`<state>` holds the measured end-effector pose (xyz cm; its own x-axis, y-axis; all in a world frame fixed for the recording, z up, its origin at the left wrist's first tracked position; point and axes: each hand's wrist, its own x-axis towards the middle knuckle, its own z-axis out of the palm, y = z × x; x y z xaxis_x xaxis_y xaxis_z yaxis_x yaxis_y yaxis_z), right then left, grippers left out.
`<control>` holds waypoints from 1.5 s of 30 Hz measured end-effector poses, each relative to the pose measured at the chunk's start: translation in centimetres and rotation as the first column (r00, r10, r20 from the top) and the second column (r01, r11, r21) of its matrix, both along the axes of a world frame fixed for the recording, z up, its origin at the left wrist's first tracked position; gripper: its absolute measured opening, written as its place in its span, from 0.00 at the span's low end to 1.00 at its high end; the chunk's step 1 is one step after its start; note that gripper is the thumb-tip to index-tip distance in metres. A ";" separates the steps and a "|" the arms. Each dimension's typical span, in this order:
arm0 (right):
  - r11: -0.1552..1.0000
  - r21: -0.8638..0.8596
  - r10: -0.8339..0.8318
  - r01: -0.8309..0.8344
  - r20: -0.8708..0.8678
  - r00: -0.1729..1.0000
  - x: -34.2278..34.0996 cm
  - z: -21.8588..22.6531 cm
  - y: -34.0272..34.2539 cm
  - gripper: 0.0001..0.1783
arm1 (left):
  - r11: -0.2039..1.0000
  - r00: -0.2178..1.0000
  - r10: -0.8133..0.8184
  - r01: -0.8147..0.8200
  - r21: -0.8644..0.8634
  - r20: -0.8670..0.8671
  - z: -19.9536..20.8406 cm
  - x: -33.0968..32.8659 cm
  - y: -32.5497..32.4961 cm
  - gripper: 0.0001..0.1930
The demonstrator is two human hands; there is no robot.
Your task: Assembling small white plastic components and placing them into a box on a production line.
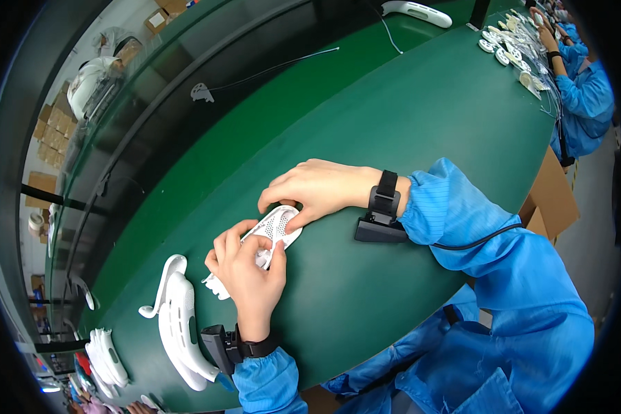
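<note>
A white plastic shell (280, 219) with rows of small holes lies on the green tabletop in front of me, its long side slanting from lower left to upper right. My left hand (250, 270) is closed on its lower part, thumb and fingers gripping the edges and hiding much of the middle. At the upper end my right hand (315, 188) grips the rim, the thumb on the inner face and the fingers curled over the far side. Left of my left hand lie long curved white housings (179, 321), with a thinner curved white piece (165, 283) beside them.
More white housings (105, 359) are stacked at the far left. A white part with a cable (201, 92) lies on the darker strip beyond the green table (393, 138). Several white parts with wires (514, 48) are heaped at the far right, near a co-worker in blue (586, 93). A cardboard box (550, 196) stands beside the table.
</note>
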<state>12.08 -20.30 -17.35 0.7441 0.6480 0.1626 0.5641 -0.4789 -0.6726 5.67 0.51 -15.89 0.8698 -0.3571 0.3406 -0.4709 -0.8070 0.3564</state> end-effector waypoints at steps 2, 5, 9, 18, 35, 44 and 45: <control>0.999 0.038 0.035 -0.036 0.040 0.999 0.0 -0.4 -0.3 0.19 | 0.999 0.996 -0.016 0.013 0.037 0.090 0.2 -0.2 -0.6 0.10; 0.993 0.093 0.066 -0.073 0.078 0.995 -0.1 -0.3 -0.4 0.19 | 0.993 0.992 -0.006 -0.009 0.115 0.125 0.0 -0.3 -0.9 0.10; 0.987 0.126 0.087 -0.097 0.088 0.992 0.0 -0.7 -0.4 0.20 | 0.993 0.996 -0.021 0.011 0.115 0.089 0.1 -0.2 -1.3 0.10; 0.995 -0.066 0.091 -0.082 0.164 0.982 -1.1 0.4 0.3 0.34 | 0.985 0.997 0.042 -0.053 0.166 0.072 0.9 -0.9 -1.7 0.14; 0.998 0.041 0.051 -0.049 -0.055 0.997 1.0 -0.4 0.8 0.14 | 0.947 0.973 0.207 -0.175 0.268 -0.098 2.4 0.1 -2.2 0.16; 0.998 0.035 0.061 -0.058 -0.098 0.993 1.5 -0.1 1.1 0.14 | 0.933 0.958 0.165 -0.076 0.351 -0.233 3.1 1.0 -1.5 0.19; 0.998 0.032 0.052 -0.049 -0.091 0.995 1.5 -0.2 1.0 0.14 | 0.945 0.967 0.144 -0.071 0.321 -0.212 3.0 0.8 -1.5 0.20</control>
